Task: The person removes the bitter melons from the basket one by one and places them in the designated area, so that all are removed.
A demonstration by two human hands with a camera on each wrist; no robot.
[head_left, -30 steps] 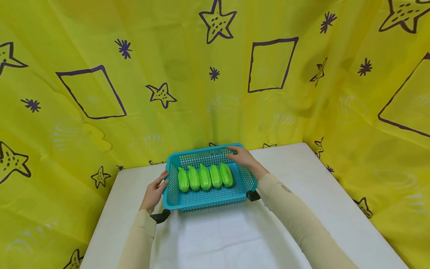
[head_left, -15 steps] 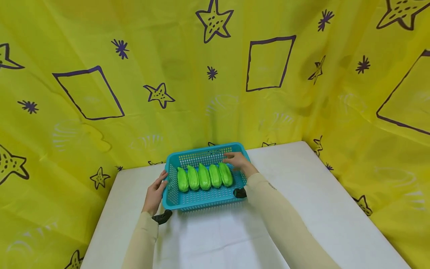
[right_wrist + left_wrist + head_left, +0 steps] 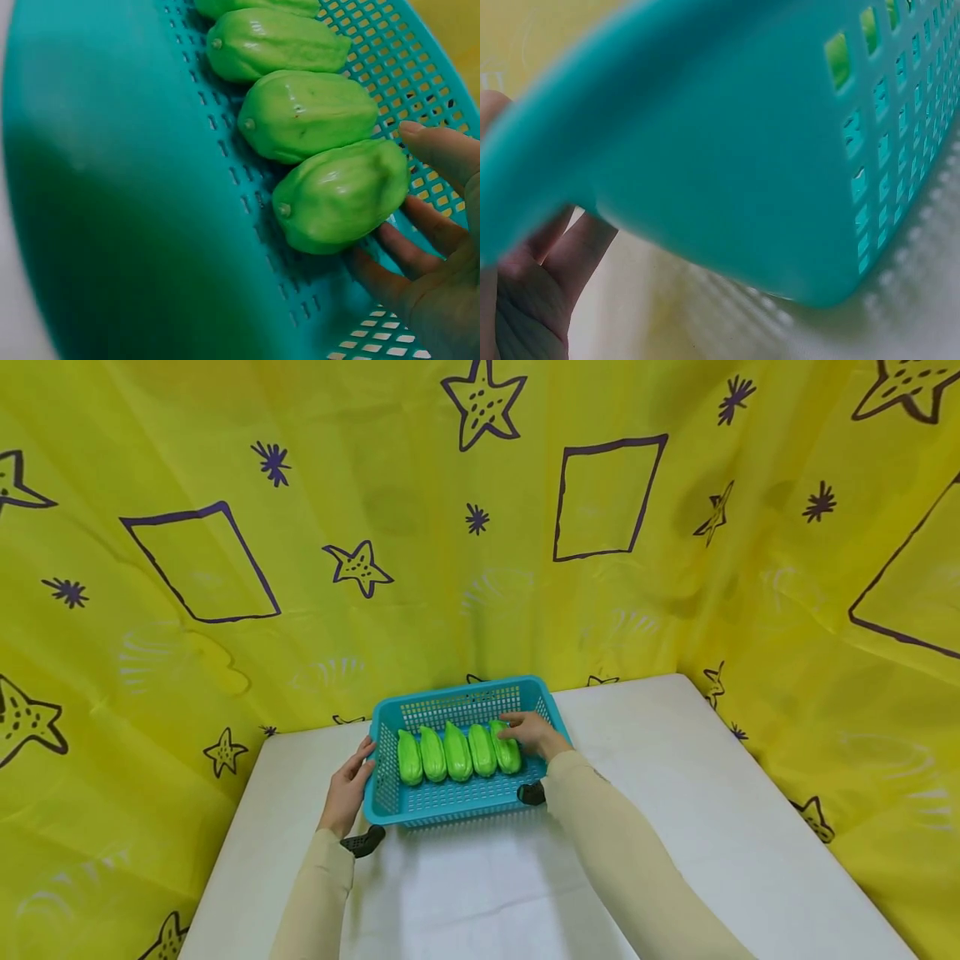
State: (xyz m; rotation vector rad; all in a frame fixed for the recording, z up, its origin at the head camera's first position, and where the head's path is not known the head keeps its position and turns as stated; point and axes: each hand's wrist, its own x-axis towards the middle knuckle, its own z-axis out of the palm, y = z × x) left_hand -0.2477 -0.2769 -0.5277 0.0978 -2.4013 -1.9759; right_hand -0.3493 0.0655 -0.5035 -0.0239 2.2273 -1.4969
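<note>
In the head view a turquoise mesh basket [image 3: 457,814] holds several ridged, glossy green papaya-like fruits, such as the middle fruit [image 3: 457,753], side by side in a row. My left hand [image 3: 347,789] rests against the basket's left end, its fingers fairly straight. The left wrist view shows that hand partly hidden behind the rim [image 3: 577,112]. My right hand [image 3: 531,732] reaches inside, at the rightmost fruit [image 3: 345,199]. In the right wrist view its fingers [image 3: 420,262] lie along that fruit's side, some tips hidden, and the thumb is near its pointed end.
The basket stands on a white-covered table [image 3: 487,893], near its back edge. A yellow curtain [image 3: 420,643] with star and square drawings encloses the back and sides. Dark camera mounts [image 3: 363,842] stick out from the wrists near the basket's front edge.
My right hand has moved left and down from the basket's back right rim to the rightmost fruit. My left hand has stayed at the left end. The fruits have kept their places.
</note>
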